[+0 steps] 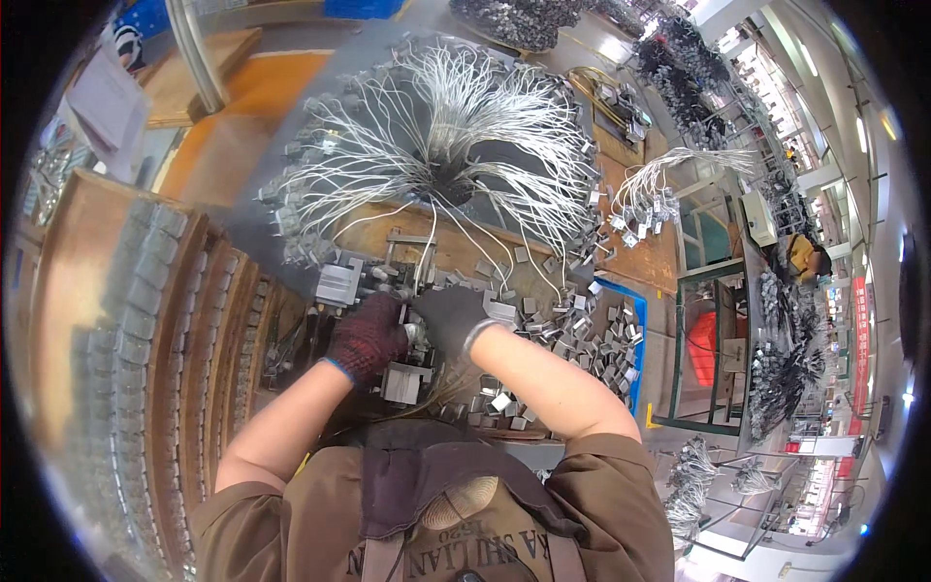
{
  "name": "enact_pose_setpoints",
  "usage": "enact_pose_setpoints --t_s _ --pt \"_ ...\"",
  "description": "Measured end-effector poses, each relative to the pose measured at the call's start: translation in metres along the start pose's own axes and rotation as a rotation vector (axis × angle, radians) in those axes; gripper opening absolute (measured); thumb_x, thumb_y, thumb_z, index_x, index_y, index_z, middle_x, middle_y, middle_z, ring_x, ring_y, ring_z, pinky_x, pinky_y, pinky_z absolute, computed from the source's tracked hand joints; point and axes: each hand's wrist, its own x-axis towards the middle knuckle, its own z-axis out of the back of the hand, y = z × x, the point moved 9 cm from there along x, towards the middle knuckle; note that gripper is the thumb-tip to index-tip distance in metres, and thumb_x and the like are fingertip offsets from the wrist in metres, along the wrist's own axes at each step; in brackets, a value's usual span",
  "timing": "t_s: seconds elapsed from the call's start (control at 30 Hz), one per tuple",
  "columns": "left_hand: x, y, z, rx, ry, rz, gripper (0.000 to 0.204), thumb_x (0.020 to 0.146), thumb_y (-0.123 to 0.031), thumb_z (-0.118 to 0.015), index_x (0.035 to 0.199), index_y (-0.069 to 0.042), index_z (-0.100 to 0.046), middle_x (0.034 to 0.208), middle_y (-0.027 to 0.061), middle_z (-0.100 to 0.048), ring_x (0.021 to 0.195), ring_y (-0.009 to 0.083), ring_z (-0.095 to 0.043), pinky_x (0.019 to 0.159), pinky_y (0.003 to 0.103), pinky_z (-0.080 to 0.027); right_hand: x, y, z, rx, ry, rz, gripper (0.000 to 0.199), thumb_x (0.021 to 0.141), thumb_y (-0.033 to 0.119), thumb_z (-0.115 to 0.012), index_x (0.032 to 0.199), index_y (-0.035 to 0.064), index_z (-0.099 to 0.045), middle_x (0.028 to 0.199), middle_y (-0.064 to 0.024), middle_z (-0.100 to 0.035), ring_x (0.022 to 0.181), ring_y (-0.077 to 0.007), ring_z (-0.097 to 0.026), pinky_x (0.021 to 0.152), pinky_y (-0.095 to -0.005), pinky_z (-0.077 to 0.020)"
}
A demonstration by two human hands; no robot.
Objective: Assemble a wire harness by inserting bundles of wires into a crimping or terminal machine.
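Observation:
My left hand [369,338], in a dark red and black knit glove, is closed at a small metal fixture [402,380] on the bench in front of me. Beside it, my right hand [452,320] wears a dark grey glove with a pale cuff. Its fingers curl in toward the same fixture and meet near the left fingertips. Whatever lies between the fingers is too small and covered to name. Just beyond the hands, white cables [456,112] fan out from a dark centre, with grey metal pieces at their outer ends. One cable runs down toward my hands.
Loose grey metal pieces [572,339] lie heaped right of my hands, in a blue-rimmed tray [638,354]. On the left, wooden racks [175,330] hold rows of grey blocks. Another cable bundle [669,175] sits at the right. A person in yellow [803,257] is farther off.

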Motion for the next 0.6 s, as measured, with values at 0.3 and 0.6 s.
enact_pose_setpoints --t_s 0.3,0.6 --pt "0.02 -0.014 0.002 0.142 0.032 0.177 0.04 0.076 -0.03 -0.06 0.109 -0.008 -0.052 0.111 0.0187 -0.053 0.1 0.0365 -0.055 0.084 0.044 -0.044 -0.013 -0.018 0.031 0.017 -0.337 -0.106 0.025 0.062 0.024 -0.066 0.083 0.0113 -0.064 0.081 -0.0114 -0.061 0.081 -0.0277 -0.06 0.07 -0.0405 -0.0454" --pt "0.027 0.007 -0.005 -0.346 0.013 0.056 0.035 0.081 -0.028 -0.063 0.102 -0.003 -0.05 0.092 0.0098 -0.057 0.084 0.02 -0.053 0.078 0.033 -0.043 -0.015 -0.033 0.019 0.15 -0.422 -0.005 0.015 0.068 0.022 -0.062 0.077 0.0095 -0.065 0.082 -0.0122 -0.064 0.084 -0.0285 -0.061 0.075 -0.0403 -0.0464"
